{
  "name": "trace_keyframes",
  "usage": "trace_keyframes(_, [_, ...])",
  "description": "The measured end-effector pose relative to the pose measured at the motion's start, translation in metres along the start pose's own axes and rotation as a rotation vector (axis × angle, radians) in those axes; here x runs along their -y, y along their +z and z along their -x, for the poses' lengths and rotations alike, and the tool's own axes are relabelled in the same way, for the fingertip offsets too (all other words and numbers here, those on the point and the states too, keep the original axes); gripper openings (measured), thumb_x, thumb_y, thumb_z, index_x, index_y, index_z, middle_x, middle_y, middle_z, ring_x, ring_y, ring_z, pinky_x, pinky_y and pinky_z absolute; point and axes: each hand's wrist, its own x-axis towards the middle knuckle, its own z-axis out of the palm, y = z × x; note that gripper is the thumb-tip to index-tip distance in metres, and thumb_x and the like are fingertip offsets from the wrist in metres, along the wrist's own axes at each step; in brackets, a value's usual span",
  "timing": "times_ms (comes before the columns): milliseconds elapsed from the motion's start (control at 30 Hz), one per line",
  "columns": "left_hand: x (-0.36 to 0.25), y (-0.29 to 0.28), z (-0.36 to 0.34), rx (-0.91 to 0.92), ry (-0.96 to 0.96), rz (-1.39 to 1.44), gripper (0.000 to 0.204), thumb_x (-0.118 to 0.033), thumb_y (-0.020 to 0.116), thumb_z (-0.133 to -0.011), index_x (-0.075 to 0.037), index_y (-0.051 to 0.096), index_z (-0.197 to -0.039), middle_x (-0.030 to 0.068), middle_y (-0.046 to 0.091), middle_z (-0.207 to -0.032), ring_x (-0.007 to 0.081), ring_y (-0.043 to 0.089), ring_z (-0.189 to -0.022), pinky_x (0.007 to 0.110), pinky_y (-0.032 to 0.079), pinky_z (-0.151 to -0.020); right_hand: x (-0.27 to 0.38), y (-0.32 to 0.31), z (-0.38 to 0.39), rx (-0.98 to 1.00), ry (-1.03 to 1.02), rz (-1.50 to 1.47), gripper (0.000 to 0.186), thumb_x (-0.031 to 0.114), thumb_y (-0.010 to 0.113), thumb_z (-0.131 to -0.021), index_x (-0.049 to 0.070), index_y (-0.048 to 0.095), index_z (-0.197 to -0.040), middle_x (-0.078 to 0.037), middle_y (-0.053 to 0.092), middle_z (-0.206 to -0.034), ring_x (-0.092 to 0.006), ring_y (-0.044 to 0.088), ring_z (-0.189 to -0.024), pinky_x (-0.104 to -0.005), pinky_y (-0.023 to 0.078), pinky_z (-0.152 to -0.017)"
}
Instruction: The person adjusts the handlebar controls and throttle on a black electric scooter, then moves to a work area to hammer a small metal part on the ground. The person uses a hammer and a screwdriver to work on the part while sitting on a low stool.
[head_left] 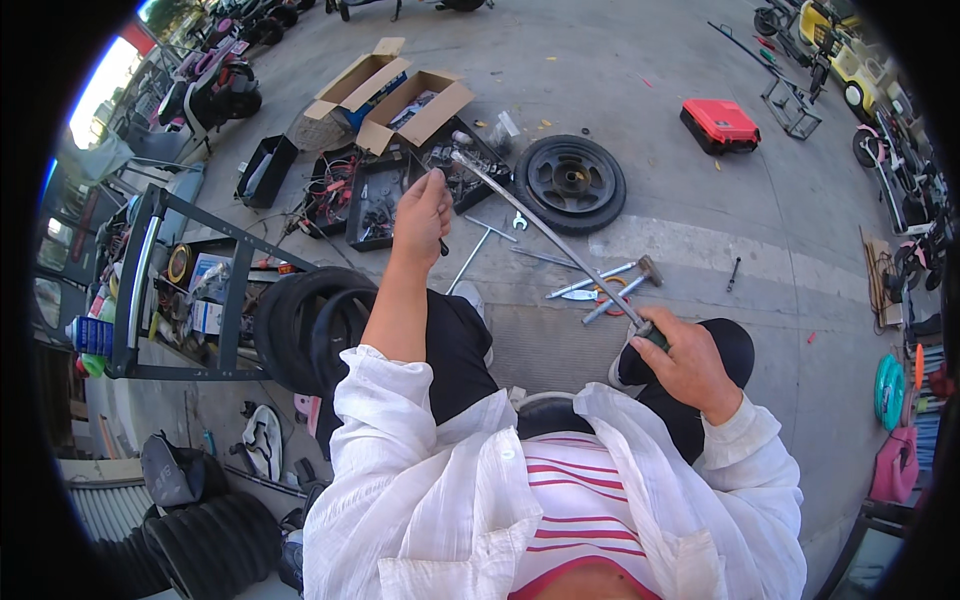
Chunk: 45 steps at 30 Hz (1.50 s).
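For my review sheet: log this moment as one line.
left hand: raised, pinching small dark tool | right hand: gripping long metal bar | black wheel on pavement | open tool trays ahead

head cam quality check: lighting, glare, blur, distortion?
Head view: even daylight, soft shadows on the pavement; blown-out glare at the upper-left rim; heavy fisheye bending with a black vignette at the corners; left hand, right hand and the long metal rod are sharp, no motion blur.

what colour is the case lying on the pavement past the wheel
Red, with a dark edge: the case lies beyond the black wheel, clearest in the head view.
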Motion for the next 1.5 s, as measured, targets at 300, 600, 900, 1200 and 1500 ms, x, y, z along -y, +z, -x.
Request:
trace_keyframes(300, [-0.001,-0.001,0.003,-0.019,0.002,-0.074,0.029,-0.033,0.051,-0.099,-0.014,0.048,-0.077,-0.0059,0.037,-0.062,0.0025,0.028,-0.047,0.019,0.024,-0.040,0.002,0.001,-0.002,0.024,-0.012,-0.017,0.031,0.016,0.065,-0.085,0.004,0.057,-0.113,-0.017,0.060,-0.074,-0.0348,0.061,-0.067,-0.0374,0.045,-0.058])
trace_keyframes(600, [-0.001,-0.003,0.007,-0.004,0.059,-0.259,0.029,-0.032,0.051,-0.099,-0.007,0.065,-0.102,-0.0090,0.034,-0.060,0.0016,0.027,-0.048,0.020,0.020,-0.042,-0.004,0.010,-0.004,-0.016,0.018,0.272,0.030,0.024,0.057,-0.092,0.006,0.050,-0.114,-0.015,0.064,-0.078,-0.0356,0.062,-0.071,-0.0431,0.047,-0.059])
trace_keyframes(900, [0.000,-0.007,0.007,0.044,0.135,-0.324,0.031,-0.033,0.052,-0.099,-0.006,0.065,-0.095,-0.0085,0.033,-0.059,0.0019,0.026,-0.048,0.021,0.020,-0.043,-0.019,0.013,0.002,0.281,0.151,-0.304,0.023,0.025,0.051,-0.097,0.003,0.050,-0.104,-0.010,0.056,-0.066,-0.0232,0.057,-0.057,-0.0351,0.044,-0.055])
trace_keyframes(1200, [-0.004,-0.010,0.011,0.074,0.222,-0.104,0.033,-0.035,0.054,-0.097,-0.008,0.053,-0.077,-0.0054,0.034,-0.058,0.0040,0.027,-0.046,0.022,0.020,-0.041,-0.017,0.040,0.011,0.711,0.439,-1.446,0.039,0.041,0.045,-0.099,0.003,0.051,-0.101,-0.001,0.047,-0.064,-0.0096,0.047,-0.050,-0.0244,0.041,-0.045])
trace_keyframes(1500, [0.002,-0.009,0.001,-0.021,0.126,0.055,0.030,-0.034,0.053,-0.098,-0.007,0.059,-0.086,-0.0057,0.035,-0.058,0.0036,0.030,-0.047,0.021,0.022,-0.041,-0.012,0.053,-0.014,0.559,0.308,-1.098,0.033,0.032,0.042,-0.101,0.001,0.054,-0.104,-0.002,0.051,-0.065,-0.0092,0.048,-0.051,-0.0231,0.041,-0.052])
